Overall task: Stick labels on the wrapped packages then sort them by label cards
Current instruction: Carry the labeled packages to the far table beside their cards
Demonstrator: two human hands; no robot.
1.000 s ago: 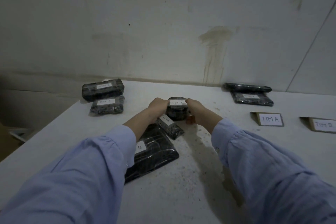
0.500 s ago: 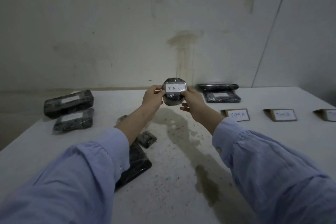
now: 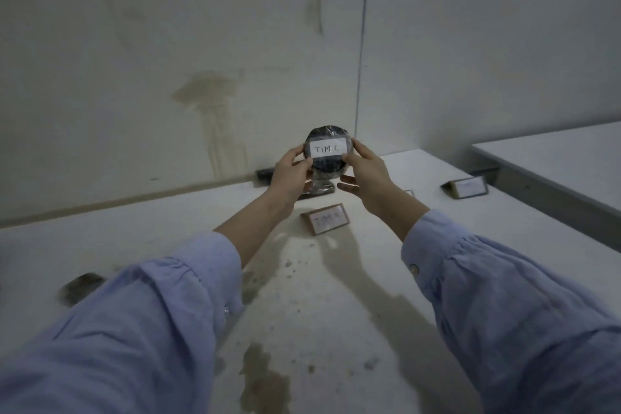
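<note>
A round black wrapped package [image 3: 327,167] with a white label reading "TIM C" [image 3: 328,149] is held up in the air above the table. My left hand [image 3: 290,171] grips its left side and my right hand [image 3: 364,171] grips its right side, thumbs at the label's ends. Below it on the white table [image 3: 168,245] stands a label card [image 3: 327,219], its writing blurred. Another card [image 3: 468,187] stands at the far right. Dark wrapped packages [image 3: 314,191] lie by the wall, mostly hidden behind my hands.
A blurred dark package [image 3: 79,286] lies at the left beside my sleeve. A second white table [image 3: 571,158] stands to the right across a gap. Stains mark the tabletop in front of me. A wall runs along the table's far edge.
Both hands lifted the round package off the table and carried it up and to the right. My view swung right: the left packages left the frame and the cards came under my hands.
</note>
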